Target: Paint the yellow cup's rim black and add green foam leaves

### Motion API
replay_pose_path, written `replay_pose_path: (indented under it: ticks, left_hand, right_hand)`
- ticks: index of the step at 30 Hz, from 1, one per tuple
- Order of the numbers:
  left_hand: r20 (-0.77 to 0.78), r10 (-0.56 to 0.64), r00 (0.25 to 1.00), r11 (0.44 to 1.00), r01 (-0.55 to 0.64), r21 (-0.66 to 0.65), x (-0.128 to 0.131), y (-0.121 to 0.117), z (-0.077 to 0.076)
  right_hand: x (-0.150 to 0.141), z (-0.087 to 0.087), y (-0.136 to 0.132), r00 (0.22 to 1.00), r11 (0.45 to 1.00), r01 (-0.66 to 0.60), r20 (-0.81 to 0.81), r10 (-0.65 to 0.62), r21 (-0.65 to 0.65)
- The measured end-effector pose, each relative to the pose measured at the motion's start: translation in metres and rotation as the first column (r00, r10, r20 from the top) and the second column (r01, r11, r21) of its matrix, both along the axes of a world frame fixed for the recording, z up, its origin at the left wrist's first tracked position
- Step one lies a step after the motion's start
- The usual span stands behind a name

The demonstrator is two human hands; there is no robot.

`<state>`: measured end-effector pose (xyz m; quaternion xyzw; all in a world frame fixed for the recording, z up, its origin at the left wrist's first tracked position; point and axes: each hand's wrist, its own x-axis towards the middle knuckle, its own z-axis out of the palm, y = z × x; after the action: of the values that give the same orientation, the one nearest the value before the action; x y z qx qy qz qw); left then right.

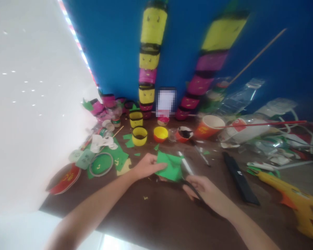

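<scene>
My left hand (147,167) pinches one creased, paper-like green sheet (169,168); my right hand (202,187) is curled round one dark tool (194,189), perhaps scissors, its end too blurred to tell. From the sheet, three small open cups (139,140) stand in a row on the brown worktop (135,217) between half past ten and one o'clock. One yellow plastic glue gun (289,191) lies just past three, cut off by the view's edge.
</scene>
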<state>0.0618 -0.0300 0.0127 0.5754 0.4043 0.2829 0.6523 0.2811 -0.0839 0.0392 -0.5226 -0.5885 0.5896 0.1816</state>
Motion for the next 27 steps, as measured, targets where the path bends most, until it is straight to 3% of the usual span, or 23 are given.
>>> replay_pose_path:
  ticks: [12, 27]
  left_hand:
    - [0.108, -0.012, 0.994, 0.998, 0.019, -0.063, 0.0005, 0.0003, -0.0021]
    - [0.117, 0.035, 0.993, 0.999, -0.032, -0.028, 0.0015, 0.0004, -0.0005]
  right_hand:
    - [-0.0011, 0.0044, 0.0006, 0.999, 1.000, 0.013, 0.043, -0.014, 0.019]
    - [-0.0002, 0.0019, 0.0002, 0.999, 0.999, 0.029, -0.021, -0.029, 0.029]
